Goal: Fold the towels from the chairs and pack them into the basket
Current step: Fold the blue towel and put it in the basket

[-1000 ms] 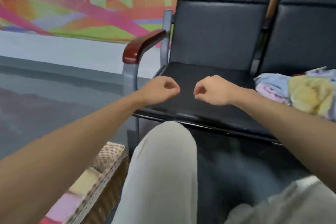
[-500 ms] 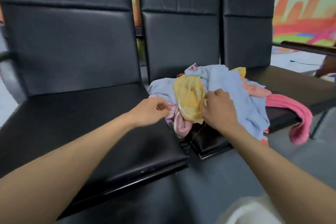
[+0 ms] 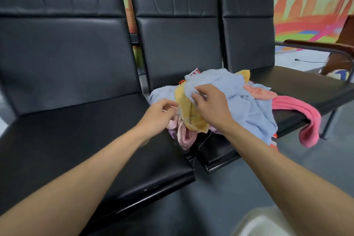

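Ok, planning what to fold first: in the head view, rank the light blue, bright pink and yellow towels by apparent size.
1. light blue towel
2. bright pink towel
3. yellow towel, partly buried, so its place after pink is unsure.

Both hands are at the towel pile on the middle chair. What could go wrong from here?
1. The right hand pinches the light blue towel, which drapes over the yellow towel and others; lifting it may drag those along.
2. The pink towel hangs over the chair seat at its front edge, so a tug could drop it to the floor.
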Demonstrator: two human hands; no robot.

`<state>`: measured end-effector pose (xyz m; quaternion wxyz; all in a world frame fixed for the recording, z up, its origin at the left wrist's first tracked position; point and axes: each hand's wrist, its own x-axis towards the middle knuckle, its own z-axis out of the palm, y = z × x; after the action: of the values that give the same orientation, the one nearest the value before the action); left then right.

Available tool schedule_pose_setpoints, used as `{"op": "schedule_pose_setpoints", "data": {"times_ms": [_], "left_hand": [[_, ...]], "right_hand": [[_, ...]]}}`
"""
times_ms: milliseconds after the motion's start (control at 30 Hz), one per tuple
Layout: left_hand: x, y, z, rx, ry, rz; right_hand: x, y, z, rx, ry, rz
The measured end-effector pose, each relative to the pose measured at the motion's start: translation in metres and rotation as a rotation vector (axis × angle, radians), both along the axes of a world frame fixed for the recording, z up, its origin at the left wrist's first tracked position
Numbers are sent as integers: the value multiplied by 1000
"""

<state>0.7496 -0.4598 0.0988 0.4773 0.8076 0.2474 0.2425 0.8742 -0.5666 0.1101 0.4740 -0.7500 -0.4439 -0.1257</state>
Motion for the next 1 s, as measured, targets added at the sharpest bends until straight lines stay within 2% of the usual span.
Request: {"op": "schedule_pose_setpoints", "data": {"times_ms": [67, 167, 267, 367, 500, 600, 767, 833, 900, 1000], "left_hand": [[-20, 3, 5, -104, -61, 58], [-50, 13, 13, -463, -166, 45], [-82, 30, 16, -795, -268, -41], [-107, 40, 12, -744, -246, 1], [-135, 53, 5, -721, -283, 256], [-158, 66, 5, -715, -296, 416], [-195, 78, -1, -619, -206, 620], [-205, 79, -5, -571, -135, 669], [-214, 80, -10, -512, -78, 668], [-226, 78, -21, -386, 82, 532]], "right_hand": [[-18, 8, 6, 39, 64, 151], [-48, 16, 15, 32, 109, 437], [-81, 17, 25, -128, 153, 775], [-102, 24, 16, -302, 137, 909], [-107, 32, -3, -407, 134, 858], [-104, 38, -4, -491, 227, 771], [-85, 69, -7, -566, 232, 445], [-82, 75, -17, -666, 157, 335], [-81, 78, -29, -806, -9, 243], [-85, 80, -44, -893, -141, 205]]}}
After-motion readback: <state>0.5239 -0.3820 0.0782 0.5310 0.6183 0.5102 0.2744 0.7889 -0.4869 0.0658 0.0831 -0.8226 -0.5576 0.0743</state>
